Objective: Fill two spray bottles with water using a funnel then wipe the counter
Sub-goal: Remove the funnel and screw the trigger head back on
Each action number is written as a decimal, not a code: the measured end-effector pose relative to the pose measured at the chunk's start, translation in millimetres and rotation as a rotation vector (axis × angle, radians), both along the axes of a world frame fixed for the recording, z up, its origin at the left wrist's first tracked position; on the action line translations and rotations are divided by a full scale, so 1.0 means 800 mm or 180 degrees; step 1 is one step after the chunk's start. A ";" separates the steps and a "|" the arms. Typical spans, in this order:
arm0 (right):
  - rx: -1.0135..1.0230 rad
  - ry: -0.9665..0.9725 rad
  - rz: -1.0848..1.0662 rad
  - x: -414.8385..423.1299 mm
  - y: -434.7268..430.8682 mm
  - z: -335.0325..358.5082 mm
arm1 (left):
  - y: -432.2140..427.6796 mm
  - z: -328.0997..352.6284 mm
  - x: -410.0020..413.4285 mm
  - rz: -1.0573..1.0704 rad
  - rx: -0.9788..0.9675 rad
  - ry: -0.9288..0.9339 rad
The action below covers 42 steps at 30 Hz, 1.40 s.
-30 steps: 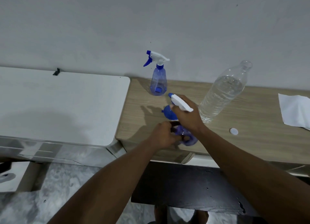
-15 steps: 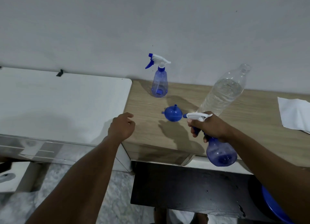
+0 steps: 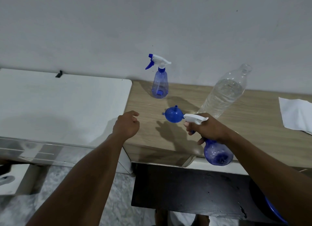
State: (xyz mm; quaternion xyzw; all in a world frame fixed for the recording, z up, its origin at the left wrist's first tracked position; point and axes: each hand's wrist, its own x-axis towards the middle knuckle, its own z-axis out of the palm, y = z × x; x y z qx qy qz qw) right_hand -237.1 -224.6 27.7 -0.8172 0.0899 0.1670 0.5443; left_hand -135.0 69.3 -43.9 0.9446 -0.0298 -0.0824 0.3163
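Note:
My right hand (image 3: 208,128) grips the neck of a blue spray bottle (image 3: 217,154) with a white trigger head, held above the wooden counter's (image 3: 185,137) front edge. My left hand (image 3: 126,125) hovers over the counter's left end, fingers loosely curled, holding nothing. A blue funnel (image 3: 173,114) lies upside down on the counter between my hands. A second blue spray bottle (image 3: 160,83) stands upright near the wall. A clear water bottle (image 3: 224,92), open and mostly full, stands behind my right hand.
A white paper towel (image 3: 295,114) lies on the counter at the right. A white tabletop (image 3: 59,104) adjoins the counter on the left. A dark bench (image 3: 185,192) sits below the counter's front edge. A grey wall backs everything.
One second ago both hands worked the spray bottle at the counter's front. My left hand has let go and moved left; my right hand carried the bottle to the right and lower.

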 end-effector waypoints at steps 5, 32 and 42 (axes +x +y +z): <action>-0.0283 -0.0066 -0.0057 0.006 0.006 -0.005 | -0.001 0.000 0.002 -0.0039 -0.0014 -0.0022; -0.2178 -0.1267 -0.0159 0.208 -0.010 0.114 | -0.091 0.102 0.095 -0.0746 0.0014 -0.0525; -0.2647 -0.0728 -0.0208 0.266 -0.026 0.059 | -0.113 0.093 0.115 -0.0860 -0.0228 -0.0237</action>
